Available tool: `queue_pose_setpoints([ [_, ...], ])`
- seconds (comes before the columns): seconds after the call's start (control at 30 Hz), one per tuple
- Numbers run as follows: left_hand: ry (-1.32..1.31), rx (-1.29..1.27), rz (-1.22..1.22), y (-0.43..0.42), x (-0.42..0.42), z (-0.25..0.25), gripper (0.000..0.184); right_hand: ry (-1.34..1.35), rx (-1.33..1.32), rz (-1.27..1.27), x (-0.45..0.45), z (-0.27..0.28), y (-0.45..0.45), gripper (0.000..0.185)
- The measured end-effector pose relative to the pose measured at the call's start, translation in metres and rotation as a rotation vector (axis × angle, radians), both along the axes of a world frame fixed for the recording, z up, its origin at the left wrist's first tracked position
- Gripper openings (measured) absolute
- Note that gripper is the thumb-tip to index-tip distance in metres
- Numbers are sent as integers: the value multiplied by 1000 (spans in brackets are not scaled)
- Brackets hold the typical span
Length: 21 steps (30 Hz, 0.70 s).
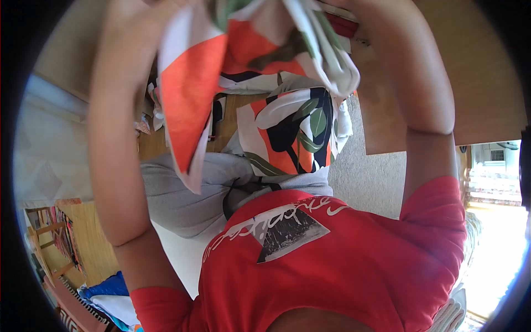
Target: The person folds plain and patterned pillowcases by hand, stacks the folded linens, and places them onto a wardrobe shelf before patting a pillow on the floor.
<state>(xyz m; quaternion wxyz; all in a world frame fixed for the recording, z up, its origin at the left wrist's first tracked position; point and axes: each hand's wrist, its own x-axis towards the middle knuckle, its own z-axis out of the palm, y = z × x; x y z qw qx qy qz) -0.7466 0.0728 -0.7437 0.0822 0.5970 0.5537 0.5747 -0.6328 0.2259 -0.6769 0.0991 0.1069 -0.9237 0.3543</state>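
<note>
A patterned cloth [196, 83] in orange, white, green and black is raised at the top of the view, with a pointed corner hanging down on the left. My left hand [141, 16] grips it near the upper left, blurred and partly cut off by the frame. At the top edge, my right hand [345, 3] holds its other side; most of that hand is out of frame. A second piece with the same print, a folded cloth [301, 130], lies on my lap over grey trousers [188, 177].
Wooden panels [381, 116] stand at the right, beside a speckled grey surface [354, 166]. Small scraps [145, 124] and a dark item [217, 116] lie on the wooden floor ahead. A wooden surface [91, 238] and blue cloth [113, 285] are at lower left.
</note>
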Motion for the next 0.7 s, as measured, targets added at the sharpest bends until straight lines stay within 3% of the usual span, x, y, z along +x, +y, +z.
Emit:
queue_pose_setpoints([
  [0.03,-13,-35,384,1,1,-26,64,-2,4,13,6,-4,0,27],
  [0.1,-132,-180,168,-4,9,-68,72,209,270,-81,18,-8,8,26],
  [0.13,-232,-377,150,-10,13,-78,77,206,275,-74,21,-11,13,26],
  [0.17,-330,-575,127,-16,18,-88,82,75,-59,-145,23,-13,20,25],
  [0.2,-312,-522,100,-17,26,-110,81,-62,-392,-213,24,-16,25,25],
  [0.27,-292,-454,73,-12,43,-144,79,-1,-434,-194,23,-26,30,24],
  [0.3,-516,-351,-29,-7,56,-153,77,56,-489,-183,23,-28,33,24],
  [0.33,-737,-244,-136,-2,67,-162,74,-45,-335,-242,26,-23,46,24],
  [0.43,-863,-247,-146,14,96,-189,69,62,-265,-304,39,-24,65,24],
  [0.47,-831,-166,-176,21,107,-206,77,136,-337,-289,50,-27,73,22],
  [0.57,-412,-293,39,15,131,-221,105,2,-375,-348,85,-25,162,31],
  [0.7,-274,-256,-51,13,138,-272,107,56,-514,-584,118,-54,197,29],
])
